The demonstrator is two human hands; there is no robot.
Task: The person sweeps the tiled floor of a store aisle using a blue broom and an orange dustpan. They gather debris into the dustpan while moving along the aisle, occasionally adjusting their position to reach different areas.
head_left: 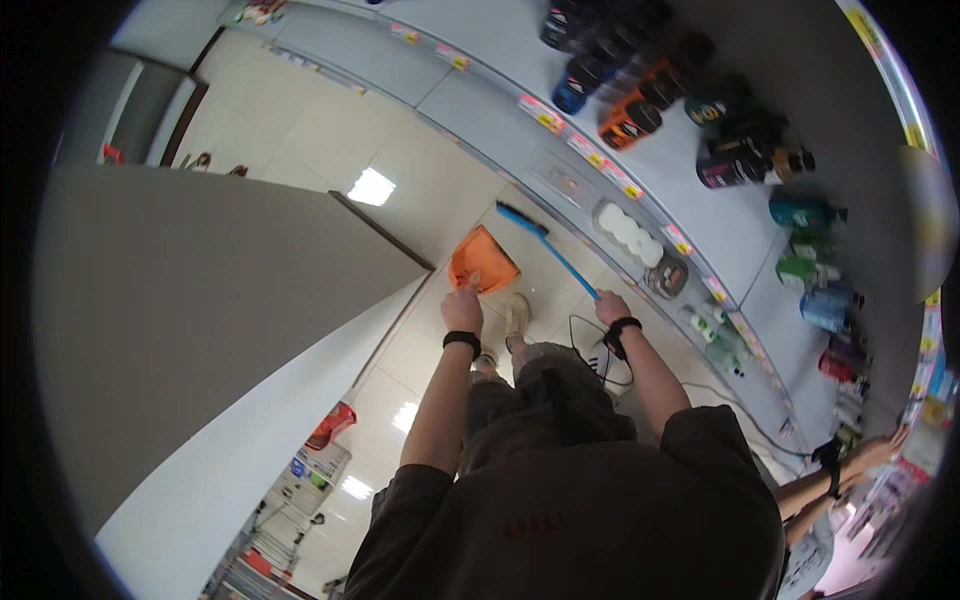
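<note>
My left hand (462, 310) grips the handle end of an orange dustpan (487, 259), whose pan lies beyond my fingers, over the tiled floor. A small pale scrap seems to show near the handle; it is too small to name. In my right hand (612, 307) is the blue handle of a brush (564, 259) with dark bristles. Its head (523, 218) points away from me, to the right of the dustpan and close to the foot of the shelving. Black bands circle both my wrists. A beige shoe (517, 315) stands just below the dustpan.
Store shelving (750, 247) curves along the right, bearing several bottles (634, 124) and white rolls or tubs (628, 232). A grey-topped counter (210, 277) fills the left. A dark cable (720, 397) runs at right. Another person's arms (847, 465) reach toward the shelf at lower right.
</note>
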